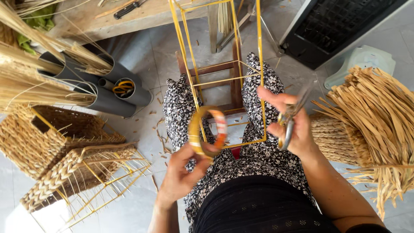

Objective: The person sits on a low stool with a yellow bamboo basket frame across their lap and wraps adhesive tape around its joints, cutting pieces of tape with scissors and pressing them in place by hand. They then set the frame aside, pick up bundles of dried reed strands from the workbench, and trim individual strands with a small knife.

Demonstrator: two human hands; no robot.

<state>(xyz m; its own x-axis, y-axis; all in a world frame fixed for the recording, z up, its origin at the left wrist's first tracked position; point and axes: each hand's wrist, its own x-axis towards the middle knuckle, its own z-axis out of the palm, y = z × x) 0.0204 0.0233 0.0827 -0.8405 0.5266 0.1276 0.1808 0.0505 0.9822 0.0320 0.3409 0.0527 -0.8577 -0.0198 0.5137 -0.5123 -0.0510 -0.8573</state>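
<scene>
Room: a pale tiled floor (142, 56) strewn with straw bits, a wooden bench (129, 19) at the top edge, grey plastic pipes (114, 92) holding dry reed bundles, woven straw baskets (47, 142) at the left.
Frame: a tall, thin yellow wire frame (224, 77) stands between the person's knees, its long axis running away from the body toward the bench; likely light, springy and easy to bend, best held at a corner rod.
Tape: a yellow-and-orange roll of tape (207, 131) sits against the frame's near lower rod, upright on its rim; light, stiff, gripped by the ring.
Left hand (183, 170): fingers pinch the roll's lower edge.
Right hand (286, 123): curled around metal scissors (288, 123), the blade end toward the frame's right rod.
</scene>
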